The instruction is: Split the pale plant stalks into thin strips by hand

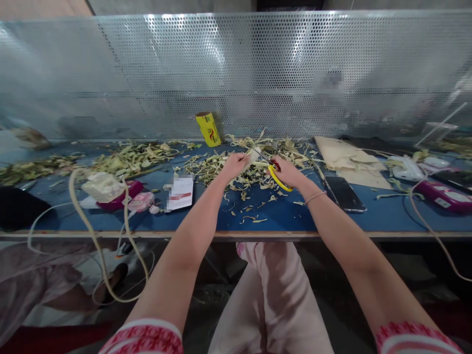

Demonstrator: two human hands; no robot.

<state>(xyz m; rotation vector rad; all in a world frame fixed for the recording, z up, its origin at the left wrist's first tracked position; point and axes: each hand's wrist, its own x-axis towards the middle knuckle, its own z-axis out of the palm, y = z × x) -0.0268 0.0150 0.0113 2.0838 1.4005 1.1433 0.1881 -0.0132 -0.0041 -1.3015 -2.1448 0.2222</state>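
Observation:
My right hand (286, 172) is closed around a pair of yellow-handled scissors (277, 180), whose blades point up and left. My left hand (234, 165) pinches a small pale, flat piece (252, 156) that looks like dried plant material; its exact kind I cannot make out. The scissor blades are at this piece, but whether they touch it is unclear. Beneath and behind both hands spreads a loose heap of pale green dried plant strips (206, 168), with small scraps scattered toward the table's front edge.
A yellow tube (208, 130) stands tilted by the perforated metal screen (236, 64). Phones (181, 192) (345, 193) lie on either side. Purple devices with cables (120, 195) (444, 196) sit further out. Brown cardboard (350, 160) lies right on the blue table (236, 223). Another person's clothed leg (33, 280) shows left.

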